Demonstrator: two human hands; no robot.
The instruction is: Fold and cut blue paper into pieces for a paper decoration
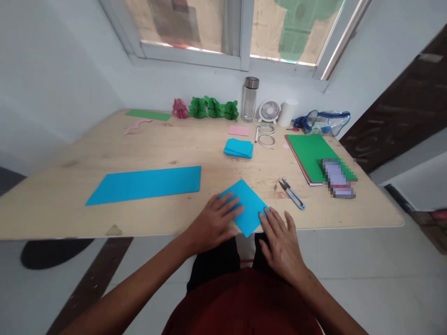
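A blue square of paper (247, 207) lies turned like a diamond at the table's front edge, one corner reaching that edge. Flat on its left side rests my left hand (218, 218), fingers spread. My right hand (281, 237) touches the right corner with its fingertips, the fingers stretched out. To the right of that hand lie small blue-handled thread snips (292, 194), blades pointing away from me. A long blue paper strip (146, 184) is on the left. Beyond the square sits a stack of small blue paper pieces (239, 148).
Green sheets (316, 156) and a blurred phone (338, 179) lie at the right. Along the wall stand green paper decorations (198, 107), a pink one (180, 108), a glass bottle (249, 100), a small fan (269, 111) and a clear pouch (326, 123). Tape rolls (267, 140) lie before the fan.
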